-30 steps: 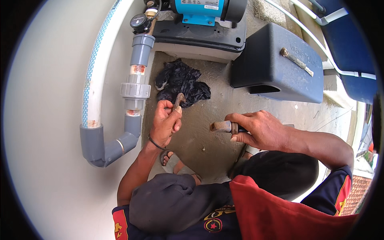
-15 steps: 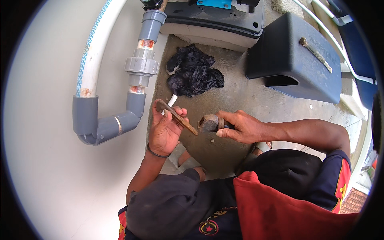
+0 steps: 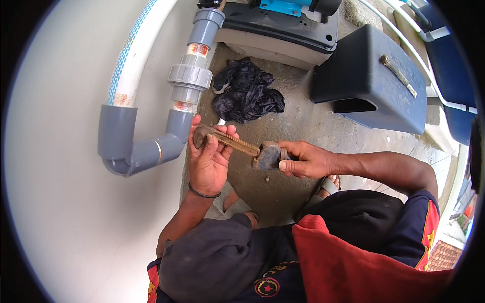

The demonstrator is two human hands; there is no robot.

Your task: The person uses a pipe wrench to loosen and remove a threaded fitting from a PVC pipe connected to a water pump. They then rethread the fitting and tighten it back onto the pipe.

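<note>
My left hand (image 3: 212, 159) is closed on a rusty pipe wrench jaw (image 3: 237, 143), its hooked end between my thumb and fingers and its toothed shank pointing right. My right hand (image 3: 304, 157) grips the wrench body (image 3: 268, 156); the shank's end meets that body. The left hand is just right of a grey pipe elbow (image 3: 114, 132), which joins a white hose (image 3: 132, 65) to a vertical pipe with a union fitting (image 3: 189, 76). A crumpled black cloth or bag (image 3: 245, 93) lies on the floor beyond my hands.
A blue pump (image 3: 283, 7) on a dark base over a pale block (image 3: 268, 48) is at the top. A dark plastic cover (image 3: 369, 81) bearing a metal tool (image 3: 399, 76) stands right. White pipes run past blue tanks (image 3: 447, 76). A pale wall (image 3: 60, 151) fills the left.
My left hand has tilted the jaw from upright to pointing right, and its shank has come against the wrench body. My right hand has shifted slightly leftward. The view has moved.
</note>
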